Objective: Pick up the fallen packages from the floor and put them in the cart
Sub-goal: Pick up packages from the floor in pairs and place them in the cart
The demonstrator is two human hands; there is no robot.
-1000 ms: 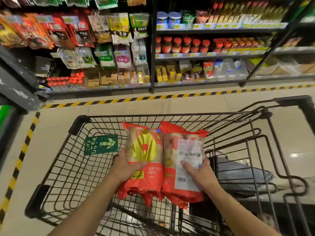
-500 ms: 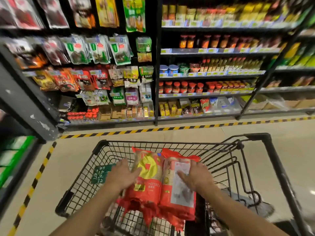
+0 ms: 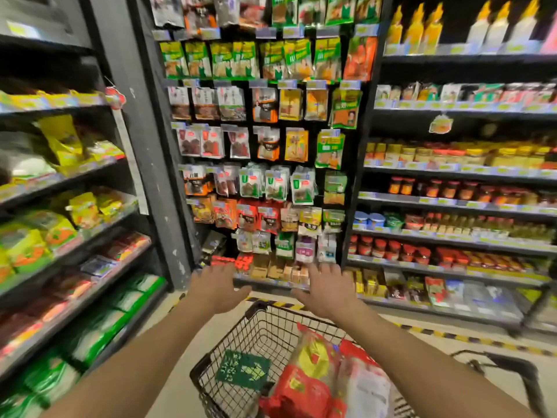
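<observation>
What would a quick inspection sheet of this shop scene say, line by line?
Surface: pale floor with a yellow-black striped line.
Job's things: two red packages lie inside the black wire cart.
Clutter: nothing seen on the visible floor.
Grippers: left hand and right hand open, empty, raised above the cart's far edge.
Cables: nothing seen.
Surroundings: stocked shelves ahead and left, hanging snack bags in the middle; picture is motion-blurred.
</observation>
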